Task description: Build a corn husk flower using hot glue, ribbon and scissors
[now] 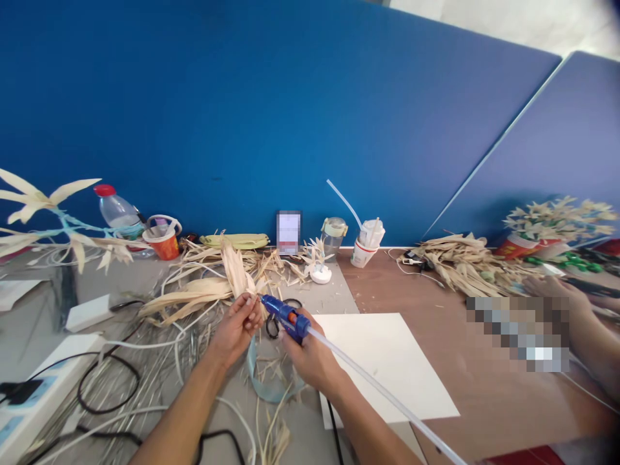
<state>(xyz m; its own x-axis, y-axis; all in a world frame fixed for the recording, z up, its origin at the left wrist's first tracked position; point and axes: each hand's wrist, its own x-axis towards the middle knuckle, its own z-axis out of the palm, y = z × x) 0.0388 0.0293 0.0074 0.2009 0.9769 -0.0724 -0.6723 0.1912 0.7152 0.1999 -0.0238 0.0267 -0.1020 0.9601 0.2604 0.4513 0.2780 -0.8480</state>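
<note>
My right hand (310,355) is wrapped around the handle of a blue hot glue gun (285,316), with a long clear glue stick (378,381) running out of its back. The gun's nozzle touches or nearly touches the fingertips of my left hand (239,326), which are pinched together. Whatever sits between those fingers is too small or hidden to make out. Dry corn husks (235,265) rise just behind my left hand, and more husks (188,297) lie to its left. Black scissor handles (272,326) show partly behind the gun. Light blue ribbon (264,387) curls below.
White paper (382,361) lies right of the gun. Cables and a power strip (48,387) crowd the left. Along the blue partition (310,116) stand a phone (289,232), a jar (334,236) and paper cups (364,252). At right, another person's hand (557,290) reaches in.
</note>
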